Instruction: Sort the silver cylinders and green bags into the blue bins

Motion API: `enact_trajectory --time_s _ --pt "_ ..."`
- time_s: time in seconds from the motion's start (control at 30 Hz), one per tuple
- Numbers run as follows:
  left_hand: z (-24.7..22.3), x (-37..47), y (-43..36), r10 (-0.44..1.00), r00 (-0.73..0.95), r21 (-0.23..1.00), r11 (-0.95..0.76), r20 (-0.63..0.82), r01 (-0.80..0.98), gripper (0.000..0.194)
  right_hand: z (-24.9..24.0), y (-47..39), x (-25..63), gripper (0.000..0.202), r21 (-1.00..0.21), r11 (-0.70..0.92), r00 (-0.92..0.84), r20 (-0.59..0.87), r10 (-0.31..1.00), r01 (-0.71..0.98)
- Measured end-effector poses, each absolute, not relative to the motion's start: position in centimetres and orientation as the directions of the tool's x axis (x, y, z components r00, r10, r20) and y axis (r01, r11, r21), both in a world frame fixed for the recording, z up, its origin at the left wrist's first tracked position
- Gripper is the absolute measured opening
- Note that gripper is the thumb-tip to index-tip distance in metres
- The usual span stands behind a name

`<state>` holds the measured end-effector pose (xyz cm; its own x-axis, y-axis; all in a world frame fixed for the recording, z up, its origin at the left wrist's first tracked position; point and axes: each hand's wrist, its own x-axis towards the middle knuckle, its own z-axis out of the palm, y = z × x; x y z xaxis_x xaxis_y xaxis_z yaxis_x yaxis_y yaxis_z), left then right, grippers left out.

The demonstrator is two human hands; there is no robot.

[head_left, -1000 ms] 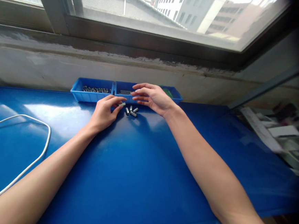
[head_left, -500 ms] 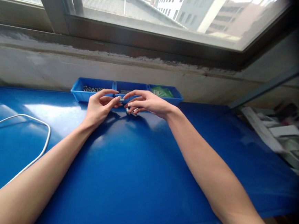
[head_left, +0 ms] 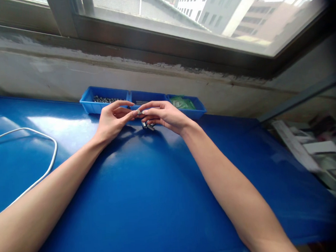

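Observation:
Between the fingertips of both hands is a small light-coloured piece (head_left: 140,112), too small to name. My left hand (head_left: 113,118) pinches it from the left with thumb and fingers. From the other side, the thumb and index finger of my right hand (head_left: 167,115) close on the same piece. Under my right fingers, a few small metal-looking parts (head_left: 148,126) lie on the blue table (head_left: 138,190), partly covered by the hand. Just behind my hands stand blue bins, the middle bin (head_left: 151,94) partly hidden by my fingers.
The left bin (head_left: 86,103) holds many small dark metal parts, perhaps screws. A green plastic bag (head_left: 182,102) sits in the right bin (head_left: 200,110). A white cable (head_left: 54,154) curves over the table's left side. Blurred items (head_left: 321,147) stand beyond the right edge, and a window (head_left: 149,34) rises behind.
My right hand has moved slightly left and closed its thumb and index finger on the small piece that my left hand holds. The left hand has barely moved.

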<state>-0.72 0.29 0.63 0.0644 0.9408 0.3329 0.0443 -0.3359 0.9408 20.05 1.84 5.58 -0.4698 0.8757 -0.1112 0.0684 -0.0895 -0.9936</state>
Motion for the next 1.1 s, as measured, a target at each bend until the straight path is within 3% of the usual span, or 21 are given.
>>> enact_trajectory --time_s 0.2,0.33,0.4,0.5,0.8,1.1 --pt "0.2 -0.3 0.5 0.889 0.107 0.858 -0.458 0.445 0.233 0.04 6.3 2.3 20.5 0.016 -0.999 -0.042 -0.307 -0.046 0.951 0.02" --pt "0.0 0.1 0.3 0.72 0.352 0.592 -0.693 0.599 0.41 0.03 6.8 2.6 21.0 0.016 -1.0 -0.023 -0.158 -0.023 0.987 0.006" --pt "-0.1 0.2 0.2 0.622 0.507 0.461 -0.783 0.597 0.417 0.032 7.0 2.7 21.2 0.018 -1.0 -0.021 -0.099 -0.023 0.995 0.024" --pt "-0.4 0.3 0.2 0.562 0.641 0.362 -0.827 0.522 0.43 0.038 7.3 2.6 21.3 0.019 -0.997 -0.002 -0.087 -0.009 0.996 0.082" --pt "-0.8 0.1 0.3 0.601 0.603 0.387 -0.8 0.525 0.459 0.032 8.2 2.1 21.9 0.011 -0.926 0.145 -0.235 0.063 0.97 0.348" --pt "-0.7 -0.1 0.4 0.693 0.45 0.516 -0.72 0.563 0.464 0.027 7.3 2.2 21.5 0.013 -0.908 0.158 -0.326 0.025 0.945 0.388"
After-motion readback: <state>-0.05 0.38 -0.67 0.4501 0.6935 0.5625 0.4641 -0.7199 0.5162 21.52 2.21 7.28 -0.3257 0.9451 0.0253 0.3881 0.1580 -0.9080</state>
